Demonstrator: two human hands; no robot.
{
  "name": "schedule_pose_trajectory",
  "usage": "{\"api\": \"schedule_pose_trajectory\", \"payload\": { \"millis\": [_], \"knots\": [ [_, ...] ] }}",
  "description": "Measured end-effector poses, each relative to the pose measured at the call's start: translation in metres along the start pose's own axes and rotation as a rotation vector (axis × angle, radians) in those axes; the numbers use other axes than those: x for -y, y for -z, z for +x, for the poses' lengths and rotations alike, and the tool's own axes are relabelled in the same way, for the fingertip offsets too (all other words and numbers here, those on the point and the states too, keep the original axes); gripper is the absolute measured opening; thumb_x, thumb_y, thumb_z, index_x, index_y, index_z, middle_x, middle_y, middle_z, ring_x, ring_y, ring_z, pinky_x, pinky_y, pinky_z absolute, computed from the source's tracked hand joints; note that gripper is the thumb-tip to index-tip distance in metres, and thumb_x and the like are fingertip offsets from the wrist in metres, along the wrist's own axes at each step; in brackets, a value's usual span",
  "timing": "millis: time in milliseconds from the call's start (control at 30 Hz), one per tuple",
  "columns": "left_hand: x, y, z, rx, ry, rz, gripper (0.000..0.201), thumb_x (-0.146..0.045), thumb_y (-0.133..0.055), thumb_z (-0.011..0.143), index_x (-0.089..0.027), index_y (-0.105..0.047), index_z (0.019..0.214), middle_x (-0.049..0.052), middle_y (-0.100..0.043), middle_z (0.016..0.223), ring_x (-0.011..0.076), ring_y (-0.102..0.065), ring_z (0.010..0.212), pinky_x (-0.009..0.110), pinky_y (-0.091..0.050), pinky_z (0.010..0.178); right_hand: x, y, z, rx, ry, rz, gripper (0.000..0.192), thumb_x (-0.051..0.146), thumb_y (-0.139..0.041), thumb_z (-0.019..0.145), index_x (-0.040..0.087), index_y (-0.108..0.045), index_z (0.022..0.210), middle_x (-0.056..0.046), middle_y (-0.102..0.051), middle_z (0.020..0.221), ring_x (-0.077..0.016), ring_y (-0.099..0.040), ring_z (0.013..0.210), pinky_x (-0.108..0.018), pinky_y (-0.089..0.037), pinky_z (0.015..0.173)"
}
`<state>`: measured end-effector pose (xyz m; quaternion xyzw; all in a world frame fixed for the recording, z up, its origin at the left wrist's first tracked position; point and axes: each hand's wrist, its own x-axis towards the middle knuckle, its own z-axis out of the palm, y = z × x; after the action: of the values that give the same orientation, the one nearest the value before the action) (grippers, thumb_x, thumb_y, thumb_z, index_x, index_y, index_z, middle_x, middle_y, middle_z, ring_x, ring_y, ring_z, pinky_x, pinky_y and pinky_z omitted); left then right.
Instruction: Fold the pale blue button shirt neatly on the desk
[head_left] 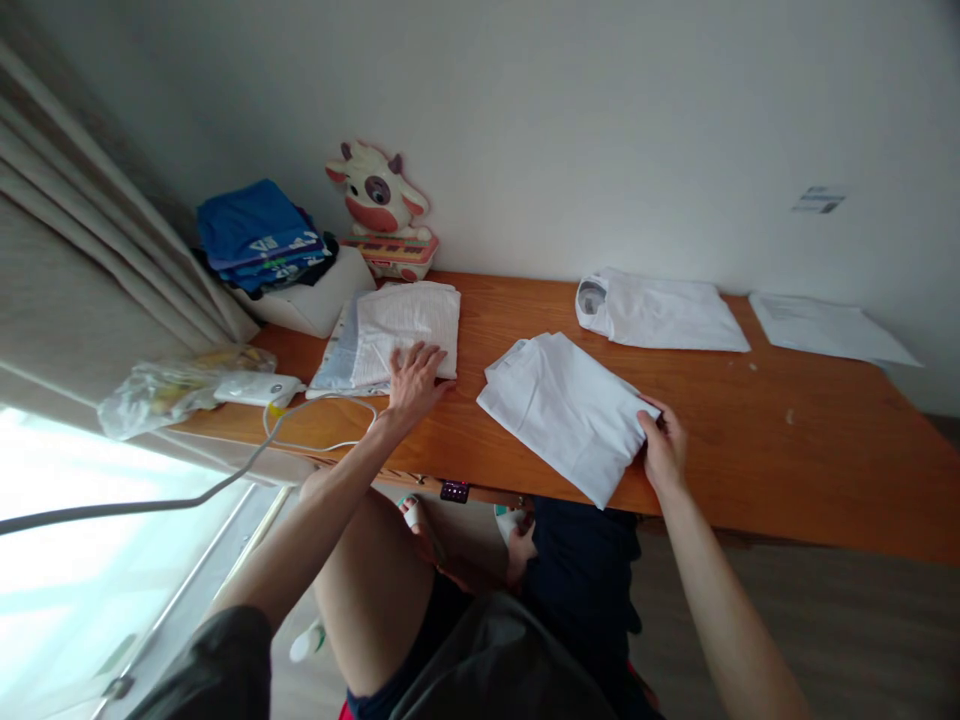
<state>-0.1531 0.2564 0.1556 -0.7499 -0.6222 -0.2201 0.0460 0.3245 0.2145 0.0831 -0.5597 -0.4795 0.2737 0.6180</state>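
Dark shirt [491, 670], held white cloth [559, 405], wooden desk [817, 450], curtain [82, 230]

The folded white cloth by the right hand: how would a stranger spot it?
Find the long brown wooden table against the pale wall. Near its front edge, right of the person's left hand, lies the folded white cloth. Only this white piece has a corner pinched in the right hand.

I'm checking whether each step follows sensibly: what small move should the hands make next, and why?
Probably bring the left hand across to the loose white cloth: the right hand pinches only its right corner, leaving its left edge unheld, while the left hand lies on the white cloth pile.
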Motion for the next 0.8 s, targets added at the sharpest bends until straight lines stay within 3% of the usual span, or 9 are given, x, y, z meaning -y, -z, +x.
{"api": "schedule_pose_trajectory", "payload": {
  "millis": [133, 233, 300, 400, 500, 633, 700, 800],
  "knots": [
    [0.025, 0.009, 0.003, -0.029, 0.029, -0.073, 0.027, -0.027, -0.054, 0.104, -0.022, -0.073, 0.123, 0.011, -0.075, 0.135, 0.0313, -0.059, 0.135, 0.051, -0.039, 0.117, -0.002, 0.0, 0.001, -0.003, 0.0, 0.018, 0.044, 0.05, -0.077, 0.087, 0.024, -0.077, 0.123, -0.01, -0.077, 0.126, -0.0309, -0.07, 0.116, -0.051, -0.05, 0.109],
    [0.051, 0.025, 0.019, -0.177, 0.131, -0.086, 0.033, -0.032, -0.045, 0.111, -0.017, -0.071, 0.124, 0.01, -0.078, 0.116, 0.0261, -0.068, 0.111, 0.039, -0.05, 0.099, -0.004, 0.0, 0.002, 0.0, 0.001, 0.023, 0.044, 0.05, -0.077, 0.087, 0.025, -0.076, 0.123, -0.01, -0.077, 0.127, -0.031, -0.07, 0.116, -0.051, -0.05, 0.109],
    [0.069, 0.043, 0.033, -0.277, 0.178, -0.072, 0.039, -0.036, -0.04, 0.113, -0.012, -0.068, 0.126, 0.009, -0.077, 0.112, 0.0244, -0.069, 0.105, 0.037, -0.052, 0.094, -0.006, 0.001, 0.003, 0.013, -0.002, 0.011, 0.044, 0.05, -0.076, 0.087, 0.025, -0.076, 0.123, -0.009, -0.077, 0.127, -0.031, -0.07, 0.116, -0.052, -0.051, 0.108],
    [0.092, 0.076, 0.047, -0.312, 0.131, -0.063, 0.045, -0.045, -0.038, 0.114, -0.012, -0.068, 0.122, 0.008, -0.076, 0.114, 0.0238, -0.069, 0.11, 0.038, -0.052, 0.098, -0.006, 0.002, 0.004, 0.023, -0.01, -0.01, 0.046, 0.051, -0.075, 0.087, 0.025, -0.075, 0.124, -0.009, -0.076, 0.128, -0.0307, -0.069, 0.116, -0.051, -0.053, 0.107],
    [0.099, 0.096, 0.04, -0.229, -0.018, -0.078, 0.05, -0.054, -0.041, 0.11, -0.014, -0.071, 0.112, 0.006, -0.078, 0.111, 0.0218, -0.068, 0.111, 0.04, -0.052, 0.105, -0.006, 0.003, 0.004, 0.028, -0.021, -0.012, 0.048, 0.051, -0.075, 0.088, 0.025, -0.074, 0.129, -0.01, -0.074, 0.134, -0.031, -0.068, 0.121, -0.052, -0.05, 0.11],
    [0.073, 0.083, 0.001, -0.095, -0.182, -0.124, 0.044, -0.051, -0.045, 0.107, -0.018, -0.074, 0.108, 0.008, -0.079, 0.107, 0.0243, -0.069, 0.107, 0.046, -0.051, 0.106, -0.006, 0.002, 0.004, -0.003, 0.047, -0.008, 0.047, 0.048, -0.073, 0.091, 0.025, -0.072, 0.132, -0.009, -0.068, 0.145, -0.0309, -0.06, 0.137, -0.053, -0.042, 0.121],
    [0.044, 0.067, -0.024, -0.061, -0.172, -0.188, 0.036, -0.045, -0.047, 0.106, -0.022, -0.074, 0.099, 0.009, -0.08, 0.101, 0.026, -0.071, 0.102, 0.046, -0.053, 0.102, -0.006, 0.002, 0.003, -0.028, 0.095, -0.027, 0.046, 0.047, -0.072, 0.091, 0.025, -0.071, 0.131, -0.008, -0.067, 0.147, -0.0303, -0.057, 0.14, -0.054, -0.038, 0.124],
    [-0.015, 0.051, -0.061, -0.01, -0.187, -0.382, 0.027, -0.038, -0.052, 0.106, -0.024, -0.072, 0.097, 0.008, -0.08, 0.096, 0.0268, -0.073, 0.097, 0.046, -0.056, 0.095, -0.004, 0.001, 0.001, -0.028, 0.149, -0.078, 0.044, 0.047, -0.071, 0.092, 0.025, -0.07, 0.131, -0.009, -0.064, 0.149, -0.0298, -0.054, 0.143, -0.054, -0.035, 0.127]
  ]
}}
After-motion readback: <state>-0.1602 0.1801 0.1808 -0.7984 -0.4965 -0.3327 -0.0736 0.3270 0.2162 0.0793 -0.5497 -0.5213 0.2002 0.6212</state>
